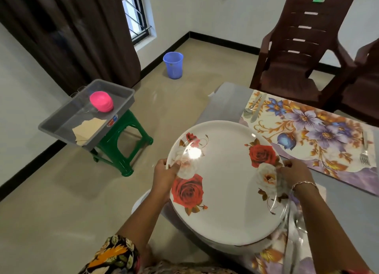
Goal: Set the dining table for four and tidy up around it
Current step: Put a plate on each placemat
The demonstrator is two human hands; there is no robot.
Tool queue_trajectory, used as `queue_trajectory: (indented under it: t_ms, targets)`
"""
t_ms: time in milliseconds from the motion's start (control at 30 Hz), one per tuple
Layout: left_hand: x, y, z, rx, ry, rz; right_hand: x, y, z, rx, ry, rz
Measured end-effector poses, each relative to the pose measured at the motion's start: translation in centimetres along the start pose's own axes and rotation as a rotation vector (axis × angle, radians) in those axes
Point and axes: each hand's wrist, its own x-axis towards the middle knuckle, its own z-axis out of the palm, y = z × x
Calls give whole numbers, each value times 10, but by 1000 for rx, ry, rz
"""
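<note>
A stack of white dinner plates (pixel 225 171) printed with red roses hangs over the near corner of the dining table (pixel 227 103). My left hand (pixel 164 174) grips the stack's left rim, thumb on top. My right hand (pixel 295 174) grips the right rim and wears a bracelet. A floral placemat (pixel 307 134) lies on the table beyond the plates, with a spoon and knife (pixel 253 107) at its far end and a fork (pixel 365 152) at its right end. Another floral placemat (pixel 274 255) shows under the plates at the near edge.
A grey tray (pixel 61 126) on a green stool (pixel 121 148) at the left holds pink bowls (pixel 101 101), glasses and paper napkins (pixel 86 130). A blue bucket (pixel 173 65) stands on the floor by the wall. Brown plastic chairs (pixel 303 48) stand behind the table.
</note>
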Motion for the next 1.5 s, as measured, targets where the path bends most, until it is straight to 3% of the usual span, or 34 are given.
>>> queue_trajectory:
  t_ms: [267, 533, 733, 1100, 1500]
  targets:
    - [47, 22, -100, -146, -99, -25, -39, -81, 64, 128, 33, 30]
    - [91, 54, -226, -250, -72, 58, -85, -199, 140, 198, 41, -8]
    - [132, 83, -276, -328, -56, 60, -93, -269, 159, 239, 79, -49]
    - [232, 143, -292, -228, -153, 63, -42, -342, 201, 334, 142, -13]
    - [344, 230, -224, -76, -400, 31, 5, -372, 188, 458, 337, 194]
